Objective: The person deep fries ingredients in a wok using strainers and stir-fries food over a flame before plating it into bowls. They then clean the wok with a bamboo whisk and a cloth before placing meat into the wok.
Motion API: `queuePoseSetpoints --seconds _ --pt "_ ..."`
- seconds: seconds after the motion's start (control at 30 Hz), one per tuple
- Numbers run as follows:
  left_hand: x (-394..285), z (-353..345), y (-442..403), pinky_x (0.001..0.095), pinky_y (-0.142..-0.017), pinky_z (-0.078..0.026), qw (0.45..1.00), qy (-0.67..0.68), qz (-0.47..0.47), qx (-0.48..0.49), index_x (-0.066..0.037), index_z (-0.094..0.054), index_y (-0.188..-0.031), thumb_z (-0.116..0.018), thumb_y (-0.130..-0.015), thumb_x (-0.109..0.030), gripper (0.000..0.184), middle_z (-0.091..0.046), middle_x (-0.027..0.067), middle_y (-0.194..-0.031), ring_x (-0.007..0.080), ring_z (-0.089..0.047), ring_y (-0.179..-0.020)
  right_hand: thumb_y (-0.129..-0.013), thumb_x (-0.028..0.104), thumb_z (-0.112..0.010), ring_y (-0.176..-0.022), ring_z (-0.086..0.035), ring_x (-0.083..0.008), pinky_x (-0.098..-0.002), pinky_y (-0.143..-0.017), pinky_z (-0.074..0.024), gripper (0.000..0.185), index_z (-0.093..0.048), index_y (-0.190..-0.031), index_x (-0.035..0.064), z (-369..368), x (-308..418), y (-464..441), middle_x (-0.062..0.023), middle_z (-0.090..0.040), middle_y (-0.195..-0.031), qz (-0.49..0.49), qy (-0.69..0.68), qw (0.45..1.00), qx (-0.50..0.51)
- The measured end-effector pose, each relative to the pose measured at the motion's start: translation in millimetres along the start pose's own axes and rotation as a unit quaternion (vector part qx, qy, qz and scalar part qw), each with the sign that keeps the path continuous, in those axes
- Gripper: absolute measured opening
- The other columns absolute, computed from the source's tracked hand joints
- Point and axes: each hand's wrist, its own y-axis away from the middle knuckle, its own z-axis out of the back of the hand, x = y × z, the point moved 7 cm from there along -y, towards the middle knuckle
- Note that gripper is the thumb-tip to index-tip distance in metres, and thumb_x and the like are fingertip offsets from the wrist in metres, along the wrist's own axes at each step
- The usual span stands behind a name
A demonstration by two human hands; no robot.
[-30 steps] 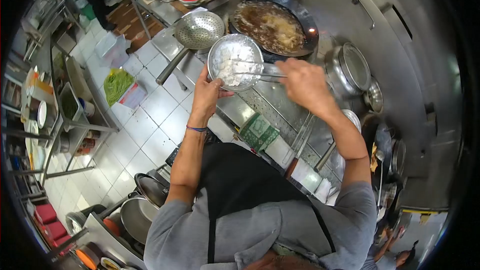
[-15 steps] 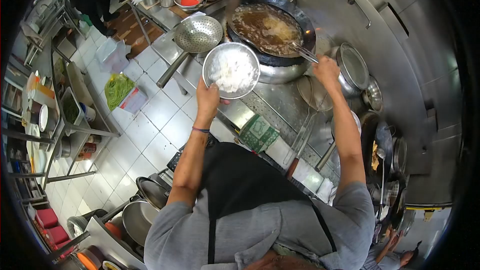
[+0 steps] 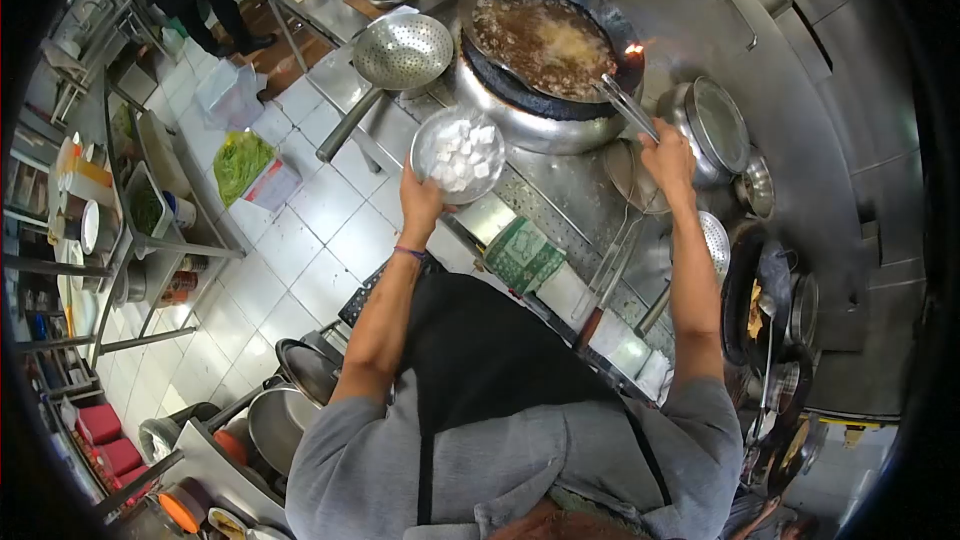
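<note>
Gripping a metal bowl (image 3: 430, 136) at its near left edge, the left hand (image 3: 422, 204) has its fingers clamped on the rim, some of them partly hidden beneath it, and the bowl tilts so that its inside shows, with a cluster of chunky white pieces (image 3: 464, 156) lying just beyond those fingertips. Ahead of the left fingers, past the bowl, a perforated strainer (image 3: 403, 52) rests with its handle slanting back toward the left forearm. Well to the right, the right hand (image 3: 668, 156) has its fingers closed around metal tongs (image 3: 632, 108), which point forward and to the left, away from the knuckles. Their tips reach the near right edge of the bubbling oil (image 3: 530, 35) in a large dark wok (image 3: 610, 120), ahead of both hands; whether the tips are together or dip into the oil, I cannot tell. Beyond the right fingers, near the tongs, a small flame (image 3: 634, 49) shows at the wok's side. Just to the right of those fingers stands a round metal pot (image 3: 718, 128), and nearer the body, between the two forearms, lies a folded green cloth (image 3: 524, 256)
</note>
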Motion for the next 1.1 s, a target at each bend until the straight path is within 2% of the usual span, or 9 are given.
queuePoseSetpoints --seconds 0.17,0.33,0.43,0.53,0.63,0.73,0.87,0.93,1.1 --pt "33 16 -7 0.0389 -0.044 -0.062 0.998 -0.039 0.05 0.002 -0.01 -0.031 -0.148 -0.038 -0.079 0.014 0.073 -0.055 0.0251 -0.128 0.0384 -0.07 -0.08 -0.087 0.024 -0.07 -0.105 -0.064 -0.038 -0.0464 -0.087 -0.05 0.037 -0.067 -0.119 0.0068 19 13 18 -0.0187 -0.069 -0.11 0.04 -0.017 0.998 -0.038" --pt "39 14 -22 0.0393 -0.045 -0.063 0.997 -0.007 0.071 -0.01 -0.01 -0.027 -0.149 -0.039 -0.08 0.014 0.075 -0.055 0.0255 -0.128 0.0396 -0.07 -0.082 -0.085 0.024 -0.071 -0.101 -0.066 -0.0354 -0.0454 -0.085 -0.0521 0.032 -0.07 -0.114 0.0101 35 73 55 -0.0148 -0.069 -0.113 0.106 -0.061 0.989 0.083" --pt "39 12 -22 0.0394 -0.046 -0.063 0.995 -0.008 0.103 -0.004 -0.011 -0.026 -0.15 -0.038 -0.082 0.013 0.073 -0.054 0.0255 -0.129 0.0391 -0.07 -0.083 -0.084 0.024 -0.071 -0.1 -0.068 -0.032 -0.0436 -0.085 -0.0536 0.032 -0.071 -0.113 0.0103 1 102 77 -0.0119 -0.07 -0.112 0.188 -0.05 0.972 0.133" --pt "37 1 -17 0.0382 -0.048 -0.064 0.999 -0.007 0.043 0.025 -0.011 -0.025 -0.151 -0.035 -0.084 0.013 0.072 -0.052 0.0251 -0.132 0.0378 -0.07 -0.087 -0.083 0.024 -0.071 -0.097 -0.069 -0.0323 -0.0447 -0.084 -0.054 0.032 -0.071 -0.111 0.0072 -34 138 94 -0.0125 -0.07 -0.113 0.22 -0.011 0.956 0.193" --pt "32 -11 -8 0.0359 -0.05 -0.064 0.998 0.03 0.006 0.056 -0.013 -0.021 -0.152 -0.033 -0.085 0.012 0.073 -0.05 0.0244 -0.135 0.0364 -0.07 -0.092 -0.083 0.022 -0.07 -0.097 -0.069 -0.0333 -0.0445 -0.085 -0.0542 0.03 -0.071 -0.11 0.006 -63 156 105 -0.0142 -0.07 -0.111 0.203 0.02 0.951 0.232" --pt "-4 -19 11 0.0336 -0.052 -0.064 0.996 0.061 0.007 0.065 -0.013 -0.019 -0.152 -0.032 -0.085 0.013 0.073 -0.049 0.0237 -0.136 0.0355 -0.069 -0.096 -0.083 0.019 -0.069 -0.097 -0.069 -0.0326 -0.0443 -0.085 -0.054 0.028 -0.071 -0.11 0.0083 -39 158 99 -0.0124 -0.071 -0.108 0.201 -0.029 0.955 0.215" --pt "-25 -18 16 0.0345 -0.055 -0.065 0.992 0.096 0.023 0.072 -0.013 -0.02 -0.151 -0.032 -0.086 0.011 0.071 -0.05 0.0227 -0.136 0.035 -0.069 -0.099 -0.083 0.019 -0.071 -0.094 -0.069 -0.0324 -0.0454 -0.082 -0.0539 0.029 -0.072 -0.111 0.0142 24 124 65 -0.0109 -0.071 -0.107 0.167 -0.073 0.983 0.035" --pt "-32 -18 16 0.0352 -0.056 -0.065 0.991 0.099 0.042 0.085 -0.013 -0.021 -0.151 -0.032 -0.086 0.01 0.069 -0.051 0.0221 -0.135 0.0348 -0.069 -0.1 -0.083 0.022 -0.071 -0.094 -0.069 -0.0357 -0.0468 -0.08 -0.0538 0.027 -0.072 -0.109 0.0123 50 113 40 -0.0141 -0.071 -0.106 0.098 -0.045 0.994 -0.021" --pt "-39 -28 18 0.0356 -0.056 -0.065 0.989 0.102 0.045 0.099 -0.013 -0.022 -0.151 -0.032 -0.087 0.01 0.068 -0.052 0.021 -0.134 0.0345 -0.069 -0.1 -0.085 0.023 -0.07 -0.097 -0.067 -0.0394 -0.0483 -0.081 -0.0527 0.024 -0.071 -0.104 0.0094 3 67 -29 -0.0174 -0.07 -0.108 0.026 0.065 0.996 0.059"
